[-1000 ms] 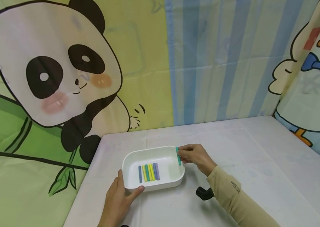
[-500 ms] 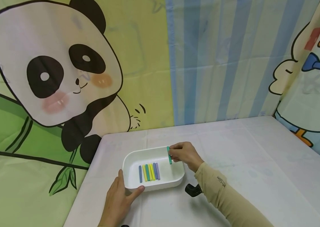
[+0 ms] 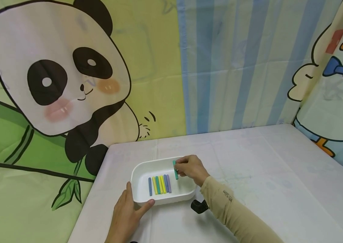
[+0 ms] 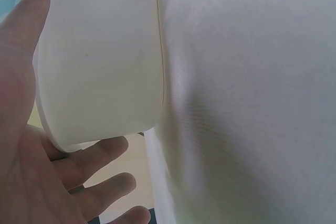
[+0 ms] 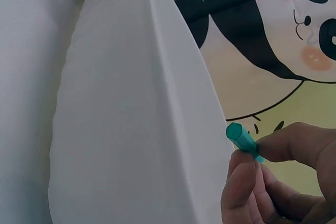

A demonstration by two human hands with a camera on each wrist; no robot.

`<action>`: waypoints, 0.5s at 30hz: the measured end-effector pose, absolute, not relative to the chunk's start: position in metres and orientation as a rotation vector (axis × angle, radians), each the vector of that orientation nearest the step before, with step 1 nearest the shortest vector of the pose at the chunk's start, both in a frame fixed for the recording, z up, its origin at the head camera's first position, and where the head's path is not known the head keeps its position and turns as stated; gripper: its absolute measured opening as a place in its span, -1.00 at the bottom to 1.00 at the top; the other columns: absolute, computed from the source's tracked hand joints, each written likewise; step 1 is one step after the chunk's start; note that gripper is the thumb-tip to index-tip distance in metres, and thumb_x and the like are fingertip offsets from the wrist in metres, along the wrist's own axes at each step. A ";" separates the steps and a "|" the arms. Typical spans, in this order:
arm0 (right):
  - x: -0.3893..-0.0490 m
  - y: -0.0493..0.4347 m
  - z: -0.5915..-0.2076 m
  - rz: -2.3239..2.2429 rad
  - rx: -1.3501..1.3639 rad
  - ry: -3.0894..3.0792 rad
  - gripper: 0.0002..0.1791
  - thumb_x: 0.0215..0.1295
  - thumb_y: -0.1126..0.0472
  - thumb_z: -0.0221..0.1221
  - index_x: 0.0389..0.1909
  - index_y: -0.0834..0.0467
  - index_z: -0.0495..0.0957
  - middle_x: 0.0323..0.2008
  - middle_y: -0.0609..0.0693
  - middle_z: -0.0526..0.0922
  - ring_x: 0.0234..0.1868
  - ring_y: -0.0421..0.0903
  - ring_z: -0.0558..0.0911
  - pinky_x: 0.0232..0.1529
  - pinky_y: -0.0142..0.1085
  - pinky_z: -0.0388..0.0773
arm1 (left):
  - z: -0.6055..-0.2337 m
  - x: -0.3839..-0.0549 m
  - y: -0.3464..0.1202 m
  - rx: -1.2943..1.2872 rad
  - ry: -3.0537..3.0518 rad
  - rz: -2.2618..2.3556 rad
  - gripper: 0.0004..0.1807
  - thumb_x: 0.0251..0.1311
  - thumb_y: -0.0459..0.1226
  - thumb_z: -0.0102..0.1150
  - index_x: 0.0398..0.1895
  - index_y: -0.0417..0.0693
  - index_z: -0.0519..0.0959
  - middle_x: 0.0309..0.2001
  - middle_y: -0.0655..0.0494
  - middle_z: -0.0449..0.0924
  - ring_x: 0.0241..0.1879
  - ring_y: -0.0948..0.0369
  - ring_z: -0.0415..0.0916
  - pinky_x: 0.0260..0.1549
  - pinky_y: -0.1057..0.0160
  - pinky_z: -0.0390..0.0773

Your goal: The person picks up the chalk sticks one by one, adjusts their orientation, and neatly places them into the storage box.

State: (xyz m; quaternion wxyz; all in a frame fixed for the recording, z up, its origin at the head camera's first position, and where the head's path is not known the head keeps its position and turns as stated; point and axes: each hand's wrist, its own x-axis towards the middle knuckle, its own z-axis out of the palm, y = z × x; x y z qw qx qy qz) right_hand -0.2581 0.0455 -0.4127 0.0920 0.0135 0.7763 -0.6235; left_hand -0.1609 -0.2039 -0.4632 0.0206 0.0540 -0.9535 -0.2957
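My right hand (image 3: 192, 168) pinches a green six-sided, chalk-like stick (image 3: 175, 169) between thumb and fingers. The stick is over the right part of a white tray (image 3: 183, 194). In the right wrist view, the end of the green stick (image 5: 239, 133) points up beside the tray's wall (image 5: 121, 108). Several similar sticks (image 3: 160, 185) in blue, yellow, green and purple lie side by side in the tray, the leftmost slightly apart. My left hand (image 3: 125, 212) rests on the tray's near left corner, fingers extended and spread. The left wrist view shows its thumb and fingers (image 4: 94, 158) touching the tray.
A white cloth (image 3: 256, 168) covers the table under the tray. Behind it hangs a printed curtain (image 3: 156, 67) with a panda and stripes; a duck is printed at the right. A black device (image 3: 199, 206) sits below my right wrist.
My right hand has carried the green stick leftward from the tray's right rim to nearer the row of sticks. The left hand and tray have stayed in place.
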 end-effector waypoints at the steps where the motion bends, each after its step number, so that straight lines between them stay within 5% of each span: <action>1: -0.258 0.044 -0.413 -1.846 0.037 2.307 -0.78 0.31 0.30 0.29 -0.08 0.31 0.66 -0.28 0.12 0.70 -0.34 -0.04 0.69 -0.21 -0.22 0.71 | -0.463 -0.161 -0.204 0.166 -2.957 -0.918 0.48 -0.07 0.53 0.18 0.61 -0.29 -0.20 0.49 -0.33 0.13 0.46 -0.25 0.12 0.38 -0.31 0.13; 15: -0.259 0.024 -0.430 -1.786 0.041 2.362 -0.83 0.28 0.35 0.31 -0.14 0.31 0.65 -0.38 0.10 0.68 -0.40 -0.08 0.64 -0.32 -0.29 0.67 | -0.465 -0.161 -0.205 0.118 -2.932 -0.916 0.46 -0.05 0.52 0.18 0.61 -0.31 -0.17 0.47 -0.33 0.17 0.44 -0.23 0.16 0.37 -0.29 0.19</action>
